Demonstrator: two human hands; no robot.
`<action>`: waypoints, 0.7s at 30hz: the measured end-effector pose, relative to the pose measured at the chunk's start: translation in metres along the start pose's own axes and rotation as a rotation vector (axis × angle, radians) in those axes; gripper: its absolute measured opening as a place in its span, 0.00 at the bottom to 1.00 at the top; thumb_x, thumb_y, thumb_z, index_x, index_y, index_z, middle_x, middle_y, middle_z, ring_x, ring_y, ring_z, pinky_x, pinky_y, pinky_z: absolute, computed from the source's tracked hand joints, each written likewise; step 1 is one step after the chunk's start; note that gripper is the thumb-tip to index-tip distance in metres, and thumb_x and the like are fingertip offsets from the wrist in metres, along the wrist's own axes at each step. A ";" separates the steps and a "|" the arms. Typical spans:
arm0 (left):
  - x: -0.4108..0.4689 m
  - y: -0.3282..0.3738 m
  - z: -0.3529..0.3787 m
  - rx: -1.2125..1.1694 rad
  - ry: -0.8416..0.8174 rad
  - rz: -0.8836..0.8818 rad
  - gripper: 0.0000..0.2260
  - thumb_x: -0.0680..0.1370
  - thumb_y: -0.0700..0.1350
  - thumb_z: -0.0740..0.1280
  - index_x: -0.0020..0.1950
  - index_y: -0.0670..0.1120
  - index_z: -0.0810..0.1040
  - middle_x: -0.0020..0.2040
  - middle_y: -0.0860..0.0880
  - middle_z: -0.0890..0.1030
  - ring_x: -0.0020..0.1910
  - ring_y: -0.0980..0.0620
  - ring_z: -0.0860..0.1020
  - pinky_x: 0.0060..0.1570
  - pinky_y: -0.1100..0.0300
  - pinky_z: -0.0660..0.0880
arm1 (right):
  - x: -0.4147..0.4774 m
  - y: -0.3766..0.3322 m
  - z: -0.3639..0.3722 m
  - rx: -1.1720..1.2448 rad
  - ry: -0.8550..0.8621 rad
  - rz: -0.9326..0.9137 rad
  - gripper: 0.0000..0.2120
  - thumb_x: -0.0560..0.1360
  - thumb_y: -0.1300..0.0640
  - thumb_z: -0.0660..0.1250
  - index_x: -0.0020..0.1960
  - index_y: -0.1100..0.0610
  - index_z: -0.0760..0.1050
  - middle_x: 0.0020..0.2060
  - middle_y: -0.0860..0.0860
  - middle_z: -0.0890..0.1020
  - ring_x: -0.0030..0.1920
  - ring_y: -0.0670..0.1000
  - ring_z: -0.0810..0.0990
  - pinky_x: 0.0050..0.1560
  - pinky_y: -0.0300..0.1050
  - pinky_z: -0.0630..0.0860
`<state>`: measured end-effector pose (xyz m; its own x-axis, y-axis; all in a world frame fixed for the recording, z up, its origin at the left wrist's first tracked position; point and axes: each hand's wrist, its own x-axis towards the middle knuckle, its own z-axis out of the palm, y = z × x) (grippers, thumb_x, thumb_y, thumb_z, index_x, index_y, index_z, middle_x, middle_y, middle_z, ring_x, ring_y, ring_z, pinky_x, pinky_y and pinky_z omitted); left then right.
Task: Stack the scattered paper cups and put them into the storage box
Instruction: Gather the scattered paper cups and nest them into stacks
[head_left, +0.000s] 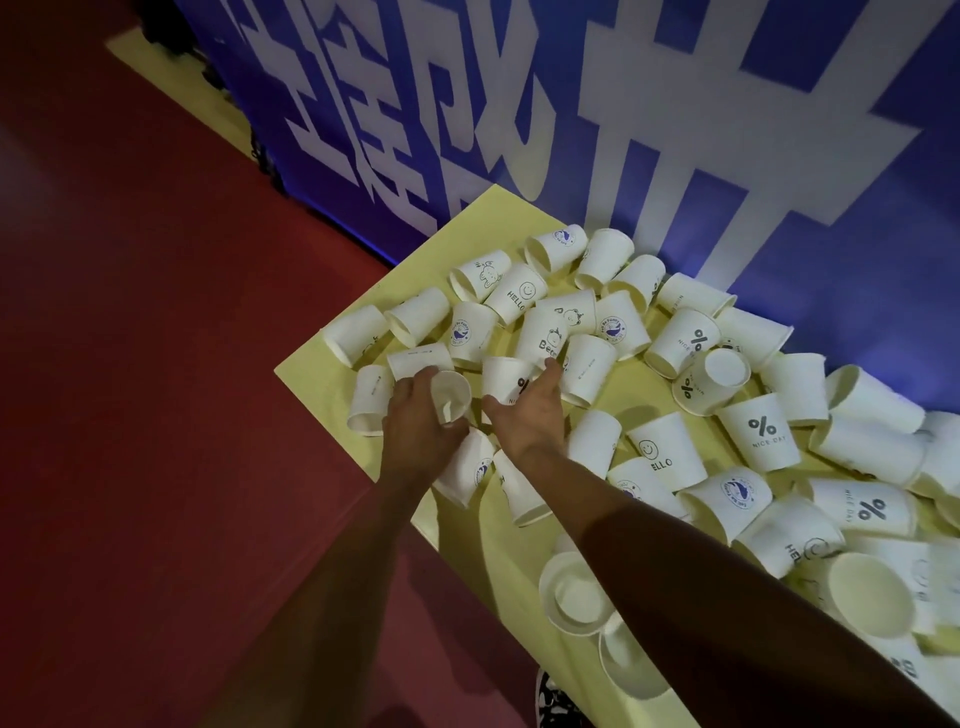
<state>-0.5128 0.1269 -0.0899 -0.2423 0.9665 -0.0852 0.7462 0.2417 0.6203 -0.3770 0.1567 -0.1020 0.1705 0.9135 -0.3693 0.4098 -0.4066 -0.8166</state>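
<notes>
Two bare arms reach out over the yellow table (306, 374), where the left hand (421, 421) curls its fingers round a plain white paper cup (451, 397) with its mouth facing up. Just beside it, the right hand (530, 415) holds a white paper cup with a black percent sign (506, 379) between thumb and spread fingers. Many more white paper cups (675, 338) lie tipped over and touching across the table, up to the big blue banner (805, 260) at the back; both hands are near the table's left corner, with small yellow gaps between cups and dark red floor (156, 364) wide open to the left.
</notes>
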 end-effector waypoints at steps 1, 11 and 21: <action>-0.001 0.003 -0.002 0.002 0.005 -0.002 0.32 0.70 0.43 0.75 0.71 0.44 0.68 0.65 0.42 0.73 0.64 0.42 0.72 0.64 0.43 0.70 | -0.002 0.000 -0.005 0.015 -0.003 -0.021 0.43 0.73 0.54 0.75 0.77 0.55 0.51 0.64 0.56 0.74 0.59 0.56 0.77 0.54 0.44 0.72; -0.015 0.096 -0.006 -0.021 -0.031 0.141 0.34 0.69 0.46 0.76 0.72 0.44 0.68 0.65 0.42 0.71 0.64 0.41 0.71 0.65 0.49 0.70 | -0.022 0.001 -0.122 0.083 0.077 -0.119 0.45 0.67 0.57 0.78 0.77 0.55 0.56 0.62 0.56 0.74 0.58 0.55 0.77 0.61 0.53 0.77; -0.103 0.274 0.081 -0.068 -0.336 0.409 0.36 0.69 0.48 0.77 0.74 0.48 0.66 0.67 0.45 0.70 0.66 0.46 0.71 0.63 0.58 0.67 | -0.093 0.082 -0.349 0.078 0.394 -0.119 0.27 0.67 0.56 0.78 0.60 0.53 0.68 0.57 0.53 0.77 0.55 0.53 0.79 0.57 0.53 0.78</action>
<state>-0.2330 0.1006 0.0261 0.2807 0.9577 -0.0639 0.6935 -0.1563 0.7033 -0.0467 0.0422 0.0201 0.4624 0.8826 -0.0850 0.3805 -0.2841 -0.8801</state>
